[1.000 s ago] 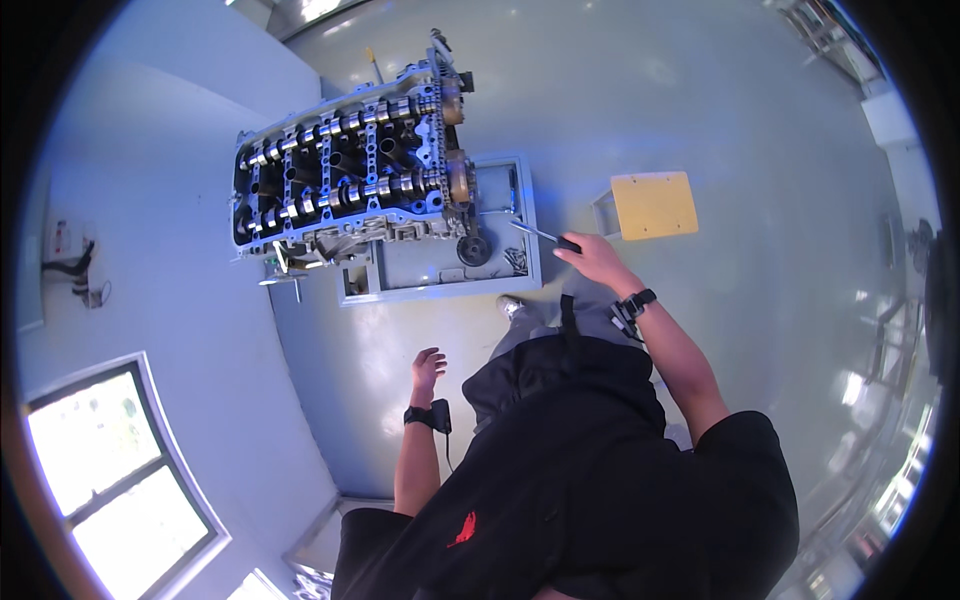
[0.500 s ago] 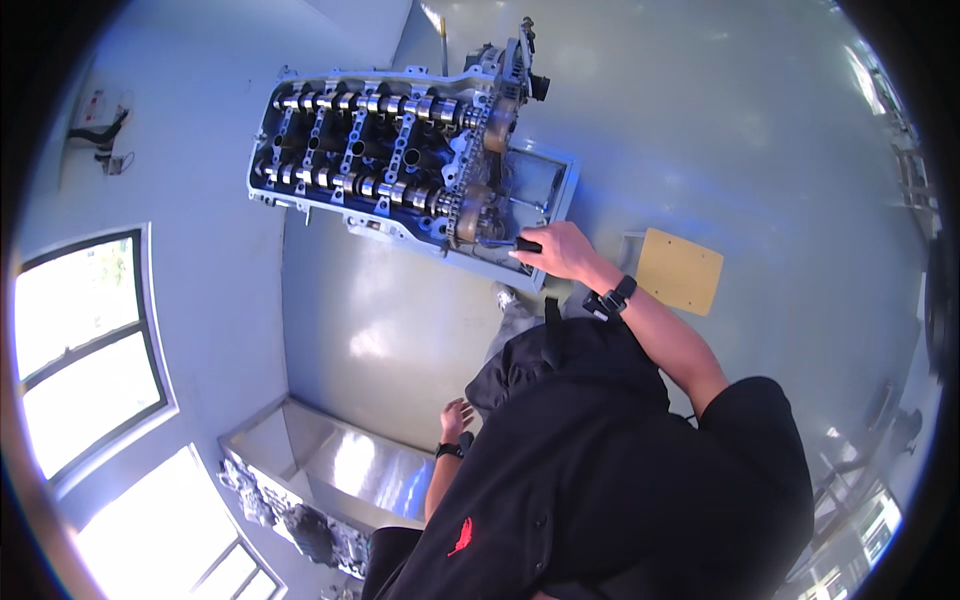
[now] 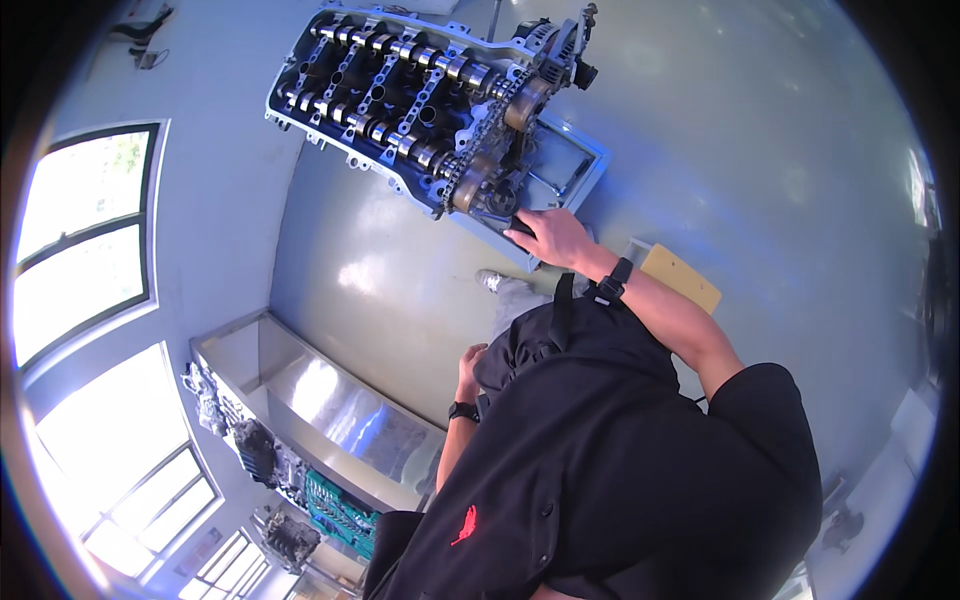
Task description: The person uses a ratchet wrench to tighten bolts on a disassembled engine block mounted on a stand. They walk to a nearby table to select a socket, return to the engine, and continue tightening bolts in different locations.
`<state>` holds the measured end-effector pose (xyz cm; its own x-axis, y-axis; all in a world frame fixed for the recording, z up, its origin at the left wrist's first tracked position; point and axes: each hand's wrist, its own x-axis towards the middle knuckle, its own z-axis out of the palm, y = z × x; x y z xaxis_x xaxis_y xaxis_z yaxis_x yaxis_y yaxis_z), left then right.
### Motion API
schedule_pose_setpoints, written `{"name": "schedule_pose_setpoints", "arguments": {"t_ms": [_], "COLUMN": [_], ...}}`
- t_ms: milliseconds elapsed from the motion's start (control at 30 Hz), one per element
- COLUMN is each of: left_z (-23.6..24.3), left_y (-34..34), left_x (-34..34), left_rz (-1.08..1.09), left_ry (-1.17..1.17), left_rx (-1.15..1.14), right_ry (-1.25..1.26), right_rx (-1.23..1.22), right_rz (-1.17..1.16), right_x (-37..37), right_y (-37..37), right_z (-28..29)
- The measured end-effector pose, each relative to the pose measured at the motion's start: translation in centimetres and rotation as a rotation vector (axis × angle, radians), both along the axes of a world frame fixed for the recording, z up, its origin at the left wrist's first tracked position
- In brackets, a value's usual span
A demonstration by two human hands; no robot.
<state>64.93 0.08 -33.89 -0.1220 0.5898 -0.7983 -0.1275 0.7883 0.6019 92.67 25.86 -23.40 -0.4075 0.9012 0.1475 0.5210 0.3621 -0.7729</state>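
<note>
An engine with its top uncovered (image 3: 395,115) shows two rows of camshafts, and a timing chain (image 3: 487,130) runs across its right end. My right hand (image 3: 555,238) is closed around the black handle of a screwdriver (image 3: 521,227) at the near right corner, just below the lower camshaft sprocket (image 3: 468,190). The screwdriver's tip is hidden from me. At my left side, low and apart from the engine, hangs my left hand (image 3: 470,368). It holds nothing that I can see; its fingers are loosely apart and partly covered by my black clothing.
Beneath the engine's right end is a stand tray (image 3: 597,165) with a metal tool (image 3: 575,178) lying in it. A yellow board (image 3: 682,278) sits right of my forearm. At lower left stand a steel bench (image 3: 300,385), a green tool case (image 3: 340,510) and engine parts (image 3: 255,450).
The view has tilted, so the engine sits higher and more slanted. My right hand still grips the screwdriver, whose shaft showed before. My left hand has risen slightly beside my clothing.
</note>
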Motion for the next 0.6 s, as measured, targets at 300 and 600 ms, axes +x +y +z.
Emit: {"name": "schedule_pose_setpoints", "arguments": {"t_ms": [300,600], "left_z": [1.0,0.4], "left_y": [2.6,4.4], "left_x": [-4.1,-5.3], "left_rz": [-0.072,-0.024], "left_ry": [0.168,0.159], "left_rx": [0.01,-0.126], "right_ry": [0.217,0.02], "right_rx": [-0.107,-0.33], "right_rz": [0.025,-0.298], "right_x": [2.7,5.1], "right_y": [-0.1,2.9], "right_z": [2.8,6.5]}}
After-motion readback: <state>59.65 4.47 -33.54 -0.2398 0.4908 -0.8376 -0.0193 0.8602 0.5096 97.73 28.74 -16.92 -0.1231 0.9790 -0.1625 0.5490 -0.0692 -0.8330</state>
